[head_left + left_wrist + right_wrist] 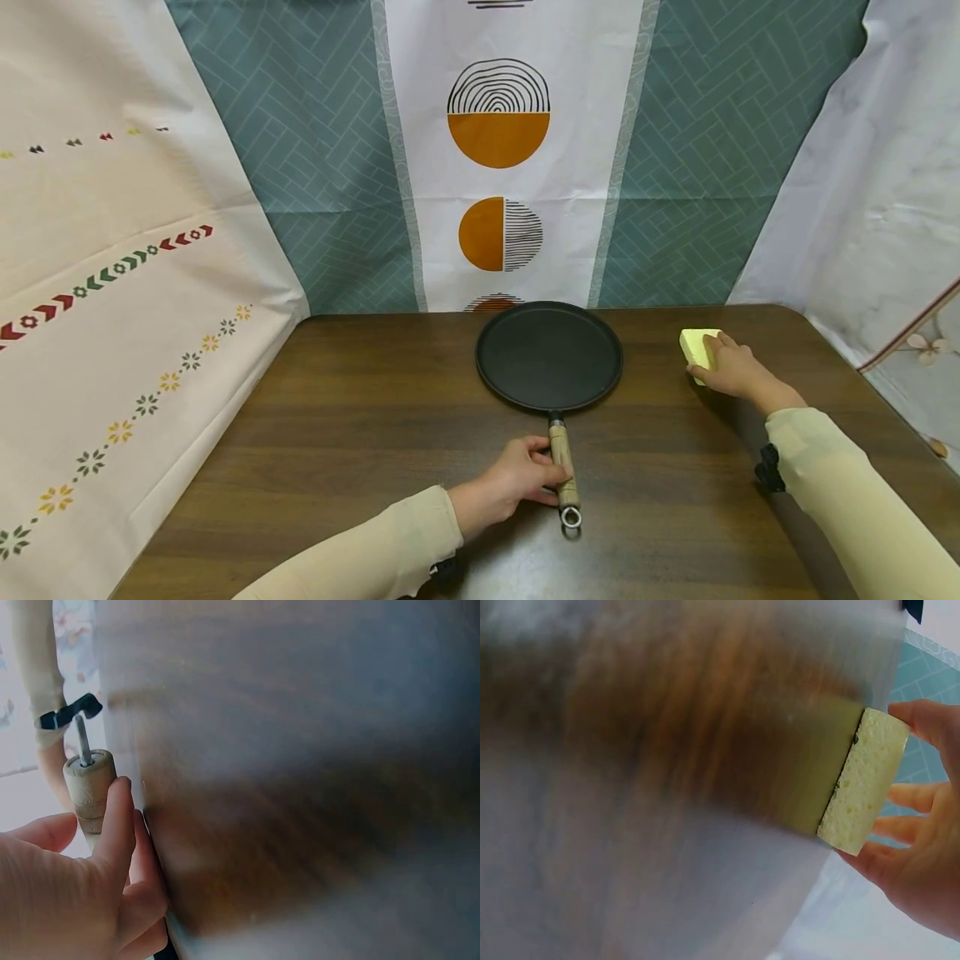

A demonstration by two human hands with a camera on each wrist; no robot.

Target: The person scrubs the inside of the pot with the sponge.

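A flat black frying pan with a wooden handle lies in the middle of the table, its handle toward me. My left hand holds that handle between thumb and fingers, near the end with the metal ring. Off to the right of the pan, my right hand grips a pale yellow sponge by its edges. In the right wrist view the porous side of the sponge shows, its lower face on or very near the table; the fingers spread around it.
Dark brown wooden table extends under both hands. Patterned cloth hangs behind the far edge, and a cream cloth with embroidered motifs borders the left. Marbled white fabric stands along the right side.
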